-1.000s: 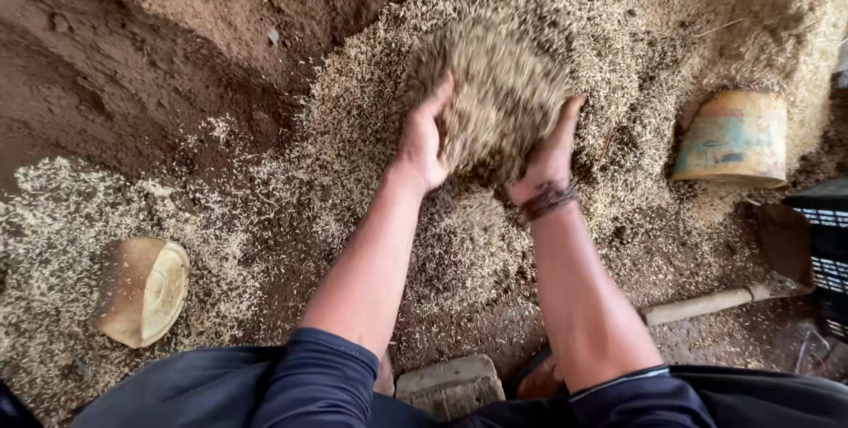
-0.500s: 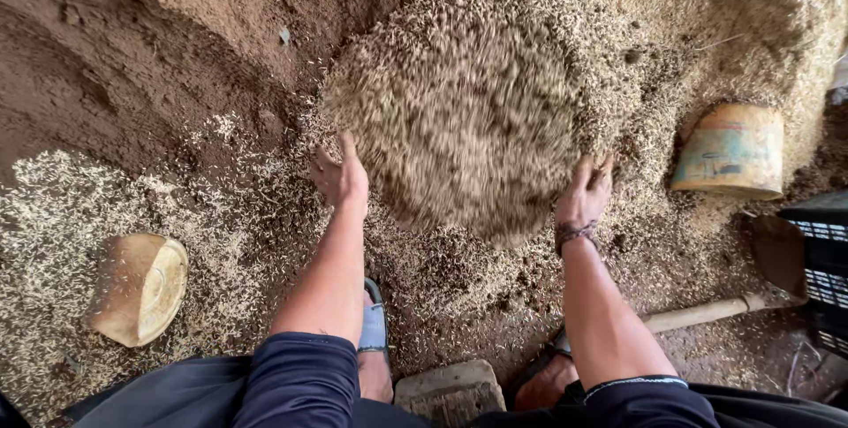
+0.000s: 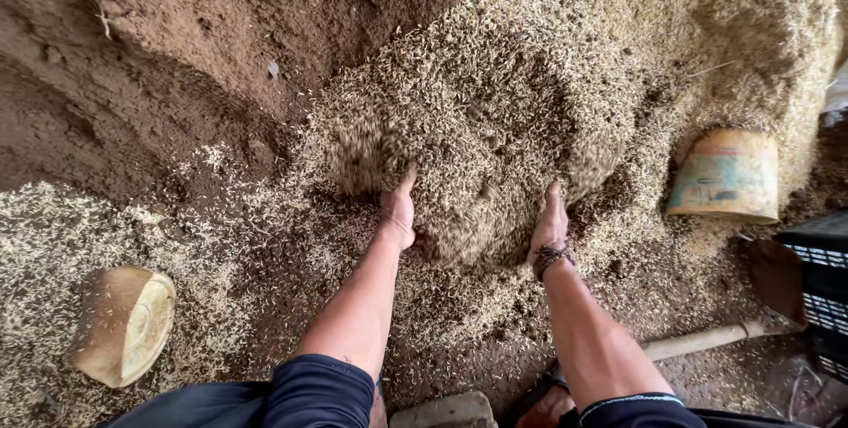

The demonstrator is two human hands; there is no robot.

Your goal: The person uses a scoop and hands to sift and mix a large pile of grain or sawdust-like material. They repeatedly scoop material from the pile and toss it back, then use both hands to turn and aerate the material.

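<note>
At the very bottom of the picture we see our dark blue sleeves (image 3: 318, 388) and a grey block (image 3: 446, 412) between our arms. Low on the right a pale stick (image 3: 707, 338) lies on the ground. Low on the left a tan scoop (image 3: 124, 324) lies on its side among thin bits of husk. In the middle our two arms reach up the picture. Our left hand (image 3: 399, 209) is open with its fingers straight, and it holds nothing. Our right hand (image 3: 549, 227) is open too, fingers straight, with a dark band (image 3: 552, 256) on the wrist. Both hands are edge-on, well apart, with the palms facing each other. Between them and just above them is a big heap of pale rice husk (image 3: 495, 128), and the bits near our fingers look blurry and loose. The heap fills the middle and the upper right of the picture. On the right side a yellow bucket (image 3: 726, 174) lies tipped over by the edge of the heap, and a black crate (image 3: 817, 287) pokes in at the right edge. Far off, in the upper left, is a mound of brown soil (image 3: 159, 57).
</note>
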